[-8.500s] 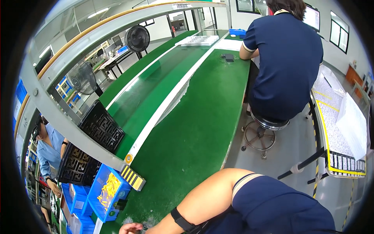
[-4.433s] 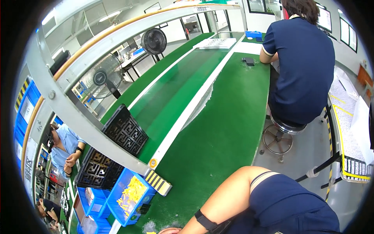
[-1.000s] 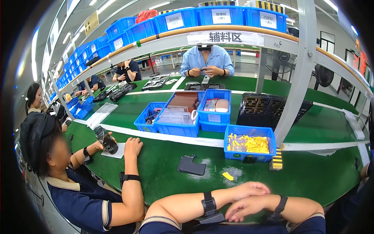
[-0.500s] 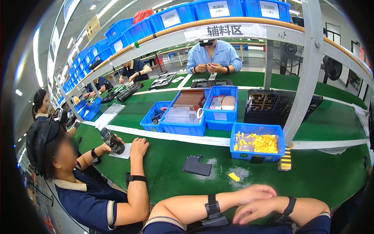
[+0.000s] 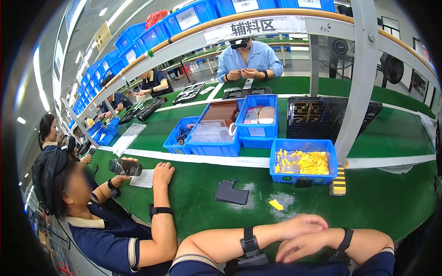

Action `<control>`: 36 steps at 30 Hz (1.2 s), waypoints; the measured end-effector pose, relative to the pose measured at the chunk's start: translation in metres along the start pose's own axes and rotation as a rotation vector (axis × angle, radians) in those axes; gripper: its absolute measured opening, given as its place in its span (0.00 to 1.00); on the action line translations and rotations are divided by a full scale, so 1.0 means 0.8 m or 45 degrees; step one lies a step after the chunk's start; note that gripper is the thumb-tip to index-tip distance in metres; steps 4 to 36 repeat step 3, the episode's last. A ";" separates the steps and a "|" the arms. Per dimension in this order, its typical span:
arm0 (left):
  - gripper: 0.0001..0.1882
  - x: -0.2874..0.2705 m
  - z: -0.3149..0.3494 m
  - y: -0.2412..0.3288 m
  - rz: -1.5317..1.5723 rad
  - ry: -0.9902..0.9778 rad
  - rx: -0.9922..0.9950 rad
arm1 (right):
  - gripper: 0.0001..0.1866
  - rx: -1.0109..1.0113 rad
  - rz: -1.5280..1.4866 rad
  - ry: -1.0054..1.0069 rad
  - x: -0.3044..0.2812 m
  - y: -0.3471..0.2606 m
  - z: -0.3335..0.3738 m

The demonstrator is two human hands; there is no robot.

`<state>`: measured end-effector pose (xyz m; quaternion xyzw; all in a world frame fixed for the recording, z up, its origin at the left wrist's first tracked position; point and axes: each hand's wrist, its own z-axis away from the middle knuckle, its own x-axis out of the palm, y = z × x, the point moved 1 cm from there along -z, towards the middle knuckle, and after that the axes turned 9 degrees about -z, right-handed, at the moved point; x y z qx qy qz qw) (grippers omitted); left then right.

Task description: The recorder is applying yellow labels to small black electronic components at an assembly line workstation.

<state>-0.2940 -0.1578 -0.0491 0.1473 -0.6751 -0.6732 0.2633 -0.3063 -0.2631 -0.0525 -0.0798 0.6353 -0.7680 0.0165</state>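
Note:
My left hand [image 5: 302,225] and my right hand [image 5: 298,245] rest one against the other at the near edge of the green table [image 5: 198,216]. The left lies across the right wrist, its fingers loosely stretched. Slightly spread fingers on the right hand point left, with nothing in them. Beyond them, small yellow strips [image 5: 276,204] lie on a patch of whitish marks. Left of these is a dark grey flat piece [image 5: 231,193] with a notched corner. A blue bin [image 5: 286,177] behind holds many yellow pieces.
A co-worker [image 5: 108,232] at left holds a dark see-through bottle [image 5: 125,167] above white paper [image 5: 143,179]. More blue bins [image 5: 214,149] and a black tray [image 5: 317,117] stand behind. A grey post [image 5: 354,101] rises beside a yellow-black block [image 5: 338,183]. Another person [image 5: 251,64] sits opposite.
The co-worker's bottle has tipped from near upright to almost level and shifted slightly left. The view has shifted a little; my hands keep their pose.

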 end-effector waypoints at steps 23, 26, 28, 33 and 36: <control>0.14 0.002 0.001 -0.003 0.033 -0.005 -0.038 | 0.18 0.018 0.035 -0.012 0.001 -0.002 0.000; 0.14 0.002 0.001 -0.003 0.033 -0.005 -0.038 | 0.18 0.018 0.035 -0.012 0.001 -0.002 0.000; 0.14 0.002 0.001 -0.003 0.033 -0.005 -0.038 | 0.18 0.018 0.035 -0.012 0.001 -0.002 0.000; 0.14 0.002 0.001 -0.003 0.033 -0.005 -0.038 | 0.18 0.018 0.035 -0.012 0.001 -0.002 0.000; 0.14 0.002 0.001 -0.003 0.033 -0.005 -0.038 | 0.18 0.018 0.035 -0.012 0.001 -0.002 0.000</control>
